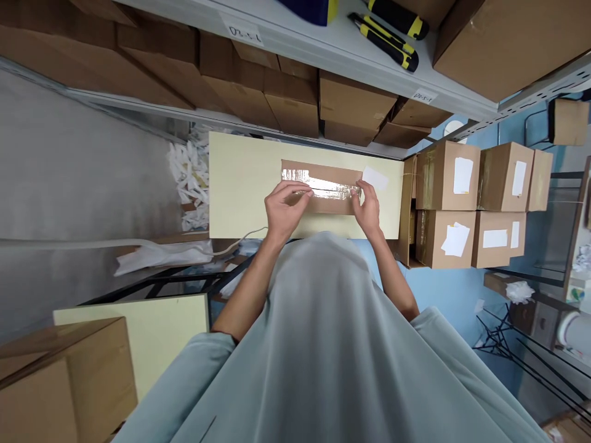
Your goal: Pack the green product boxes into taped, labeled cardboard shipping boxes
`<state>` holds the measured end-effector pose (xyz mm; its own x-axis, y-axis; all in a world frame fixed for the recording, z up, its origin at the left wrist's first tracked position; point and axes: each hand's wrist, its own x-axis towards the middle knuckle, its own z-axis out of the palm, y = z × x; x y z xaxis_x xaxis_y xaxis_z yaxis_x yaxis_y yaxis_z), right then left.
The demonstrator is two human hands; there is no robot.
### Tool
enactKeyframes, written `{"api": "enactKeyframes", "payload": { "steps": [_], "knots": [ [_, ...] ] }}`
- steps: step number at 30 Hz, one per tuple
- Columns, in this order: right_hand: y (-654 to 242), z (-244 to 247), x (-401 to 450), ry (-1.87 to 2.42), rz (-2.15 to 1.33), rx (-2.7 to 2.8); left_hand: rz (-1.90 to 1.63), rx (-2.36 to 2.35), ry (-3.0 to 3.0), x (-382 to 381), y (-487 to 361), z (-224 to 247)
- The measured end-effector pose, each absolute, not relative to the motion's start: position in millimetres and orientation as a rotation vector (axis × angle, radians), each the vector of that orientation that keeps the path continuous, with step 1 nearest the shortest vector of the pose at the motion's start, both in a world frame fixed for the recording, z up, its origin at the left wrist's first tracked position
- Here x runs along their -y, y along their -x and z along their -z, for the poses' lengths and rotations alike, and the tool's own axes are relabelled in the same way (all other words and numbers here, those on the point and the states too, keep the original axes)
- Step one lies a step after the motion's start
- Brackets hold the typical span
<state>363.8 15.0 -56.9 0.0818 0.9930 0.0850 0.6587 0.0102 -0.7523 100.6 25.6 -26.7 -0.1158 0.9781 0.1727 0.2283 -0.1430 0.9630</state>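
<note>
A long cardboard box point(323, 205) lies on the pale yellow table point(244, 184), with shiny clear tape point(325, 187) running along its top seam. My left hand point(287, 208) rests over the box's left part, thumb and fingertips brought near each other at the tape; whether something thin is between them is too small to tell. At the box's right end is my right hand point(367, 209), thumb on the top and fingers apart around the corner, holding nothing. Just beyond that corner lies a white paper point(375, 178).
Shelves above hold cardboard boxes point(355, 101) and yellow-black utility knives point(388, 43). Stacked boxes with white labels point(446, 237) stand right of the table. Paper scraps point(191, 178) and a white cable point(138, 243) are at left. A large box point(99, 369) sits at lower left.
</note>
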Motion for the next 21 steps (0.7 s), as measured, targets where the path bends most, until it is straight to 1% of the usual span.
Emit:
{"api": "enactKeyframes", "payload": {
  "steps": [9,15,18,21],
  "knots": [
    [-371,61,1,1.778,-0.727,1.648,-1.318,-1.365,-1.343,-22,-107,13],
    [-376,74,2,1.846,-0.729,1.620,-1.281,-1.364,-1.342,-23,-109,11],
    [-378,86,0,1.950,-0.754,1.532,-1.225,-1.424,-1.318,-27,-103,24],
    [-379,101,-5,2.053,-0.868,1.385,-1.135,-1.645,-1.299,-39,-87,55]
  ]
}}
